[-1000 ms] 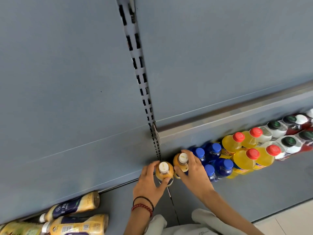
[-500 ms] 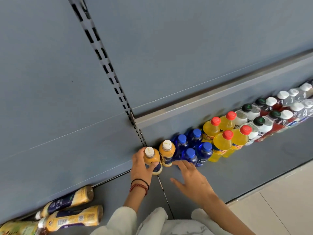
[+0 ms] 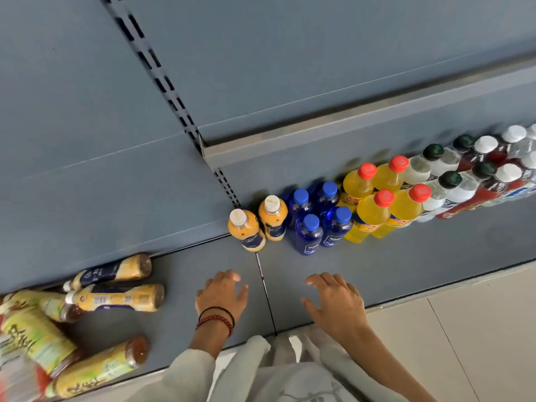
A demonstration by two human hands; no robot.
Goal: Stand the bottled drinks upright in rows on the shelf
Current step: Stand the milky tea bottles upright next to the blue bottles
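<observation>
– Orange first: where do the two orange bottles [image 3: 246, 230] stand?

– Head view, the only one. I have both upright, white caps up, touching each other. One is at the far end of the seam [image 3: 266, 297] in the shelf [image 3: 406, 271], the other just right of it. Further right of the seam the rows run two deep: blue bottles [image 3: 316, 219], yellow bottles [image 3: 377, 204], clear bottles [image 3: 443, 187], red bottles [image 3: 493, 181]. All upright.

– Hands?

– Left hand [image 3: 222, 294] is just left of the seam, right hand [image 3: 333, 303] right of it. Both are nearer me than the orange bottles and apart from them. Fingers loosely spread, palms down, holding nothing. I cannot tell whether they touch the shelf. Wrist bands [image 3: 216, 317] on the left arm.

– Step in hand?

– My reading: between bottles. Nothing is gripped. Stock remains on its side well left of the seam: tan bottles [image 3: 113, 298] with dark labels, and green-labelled bottles [image 3: 95, 369], blurred, in a loose heap.

– Next move?

– Probably a reach left of the seam to the nearest tan bottle. It calls for a wrap round the body, a turn to bring the cap up, and a flat set-down beside the orange bottles without knocking them. Round bottles lying loose may roll when one is lifted out.
</observation>
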